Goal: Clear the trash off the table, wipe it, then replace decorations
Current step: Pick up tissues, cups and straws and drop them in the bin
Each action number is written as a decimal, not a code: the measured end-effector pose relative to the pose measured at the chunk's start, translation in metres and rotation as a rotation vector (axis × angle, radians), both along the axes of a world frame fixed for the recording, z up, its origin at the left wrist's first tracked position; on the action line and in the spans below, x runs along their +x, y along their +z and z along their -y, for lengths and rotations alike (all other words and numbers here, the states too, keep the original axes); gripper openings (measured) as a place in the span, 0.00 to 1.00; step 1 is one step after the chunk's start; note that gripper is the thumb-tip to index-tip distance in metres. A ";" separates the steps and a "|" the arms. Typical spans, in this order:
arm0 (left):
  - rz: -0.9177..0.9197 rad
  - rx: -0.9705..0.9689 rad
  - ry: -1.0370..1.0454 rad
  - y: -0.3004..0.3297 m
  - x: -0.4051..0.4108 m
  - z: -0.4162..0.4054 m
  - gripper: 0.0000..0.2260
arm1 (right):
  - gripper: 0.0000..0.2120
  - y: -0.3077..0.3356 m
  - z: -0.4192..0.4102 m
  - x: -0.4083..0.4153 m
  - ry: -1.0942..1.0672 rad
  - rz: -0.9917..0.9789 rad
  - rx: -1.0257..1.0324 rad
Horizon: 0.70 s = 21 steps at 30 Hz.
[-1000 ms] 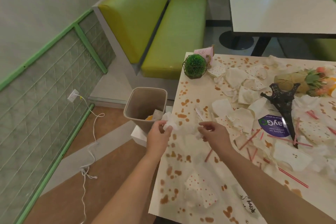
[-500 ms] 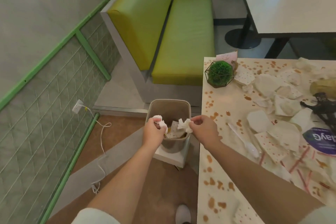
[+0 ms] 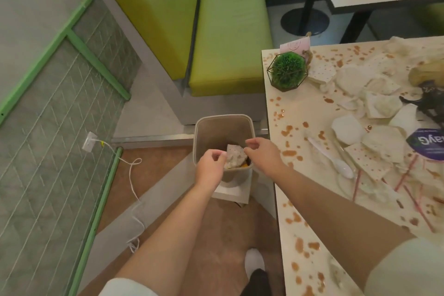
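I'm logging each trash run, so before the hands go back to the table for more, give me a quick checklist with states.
1. Left hand empty: ok, fingers loosely curled, nothing held.
2. Right hand empty: ok.
3. Dropped napkin inside the bin: ok.
4. Bin has room left: cannot tell, its depth is hidden.
5. Table cleared of trash: not ok, napkins, a plastic spoon and straws remain.
6. Table wiped: not ok, brown spots remain.

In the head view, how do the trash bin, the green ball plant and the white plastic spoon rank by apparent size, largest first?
1. trash bin
2. green ball plant
3. white plastic spoon
The spoon is long but thin. The bin stands lower, farther away, so it is truly bigger.
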<state>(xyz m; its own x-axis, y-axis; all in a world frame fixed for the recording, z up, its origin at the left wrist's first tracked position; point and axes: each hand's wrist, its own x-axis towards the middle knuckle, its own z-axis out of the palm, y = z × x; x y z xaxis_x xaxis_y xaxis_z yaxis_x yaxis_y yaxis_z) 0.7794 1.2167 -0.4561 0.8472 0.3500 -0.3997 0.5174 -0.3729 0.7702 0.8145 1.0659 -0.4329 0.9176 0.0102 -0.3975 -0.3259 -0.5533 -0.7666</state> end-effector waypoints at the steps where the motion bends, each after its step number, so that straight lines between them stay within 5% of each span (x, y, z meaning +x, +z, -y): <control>1: -0.003 0.010 -0.028 0.001 -0.002 0.005 0.07 | 0.14 0.002 0.005 -0.005 -0.018 0.014 0.005; 7: -0.033 0.008 -0.205 0.013 -0.019 0.053 0.08 | 0.06 0.012 0.060 -0.042 -0.214 0.013 0.096; 21: -0.113 -0.002 -0.544 0.028 -0.134 0.179 0.10 | 0.14 0.034 0.191 -0.177 -0.293 -0.011 -0.093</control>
